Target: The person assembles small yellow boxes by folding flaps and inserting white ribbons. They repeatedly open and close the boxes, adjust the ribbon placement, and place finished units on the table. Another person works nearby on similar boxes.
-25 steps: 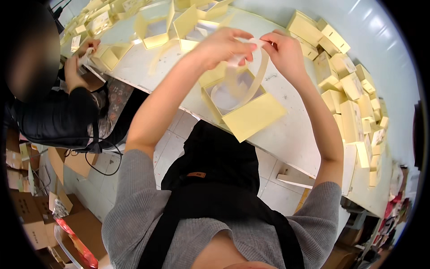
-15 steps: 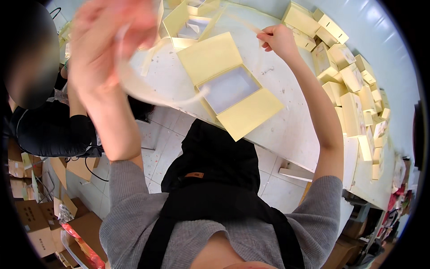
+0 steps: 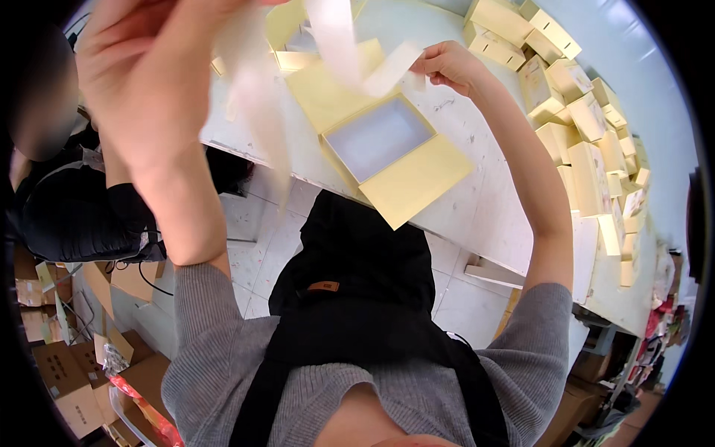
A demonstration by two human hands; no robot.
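Observation:
A pale yellow box [image 3: 417, 186] lies open on the table, two flaps spread out and its light grey inside showing. Above its far corner my right hand [image 3: 453, 67] is closed, pinching the end of a whitish, ribbon-like strip [image 3: 387, 71]. From there the strip loops up toward my left hand [image 3: 153, 89], raised high at the upper left and close to the camera. My left fingers are curled, partly cut off by the upper edge. Beside that hand another length of strip [image 3: 257, 104] dangles, blurred by motion.
Many yellow boxes [image 3: 588, 127] are piled along the right side of the white table [image 3: 484, 201]. Another open yellow box [image 3: 296, 61] sits behind the near one. At the left is a person in dark clothes [image 3: 82, 212]. Brown cartons [image 3: 71, 380] stand at the lower left.
My right hand has shifted slightly left, bringing the strip's end over the box's far corner. My left hand has come nearer the camera, and the strip now hangs in higher loops.

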